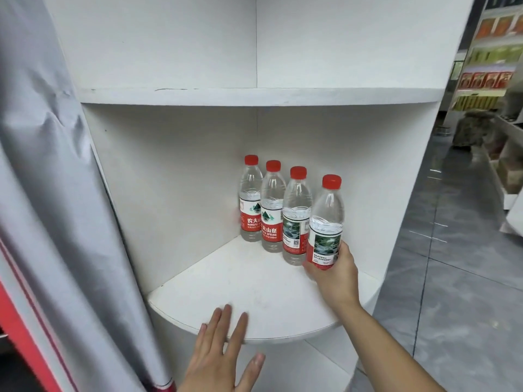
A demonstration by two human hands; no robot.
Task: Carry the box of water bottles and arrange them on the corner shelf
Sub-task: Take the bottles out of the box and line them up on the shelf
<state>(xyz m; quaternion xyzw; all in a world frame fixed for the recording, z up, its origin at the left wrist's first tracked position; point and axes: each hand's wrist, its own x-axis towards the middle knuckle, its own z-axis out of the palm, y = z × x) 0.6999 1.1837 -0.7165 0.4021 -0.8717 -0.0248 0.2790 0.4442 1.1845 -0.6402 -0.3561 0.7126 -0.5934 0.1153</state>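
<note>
Three clear water bottles with red caps and red labels stand in a row at the back corner of the white corner shelf [226, 292]: the left bottle [250, 199], the second bottle [272, 207] and the third bottle [296, 219]. My right hand [334, 274] grips the bottom of a fourth bottle [327, 222], upright at the right end of that row. My left hand [219, 355] hovers flat with its fingers spread at the shelf's curved front edge, holding nothing. The box is not in view.
A higher white shelf board [254, 96] spans above. A grey curtain [56, 193] with a red strip hangs on the left. On the right runs a grey tiled floor [452, 264] with stocked store shelves [486, 60] behind it.
</note>
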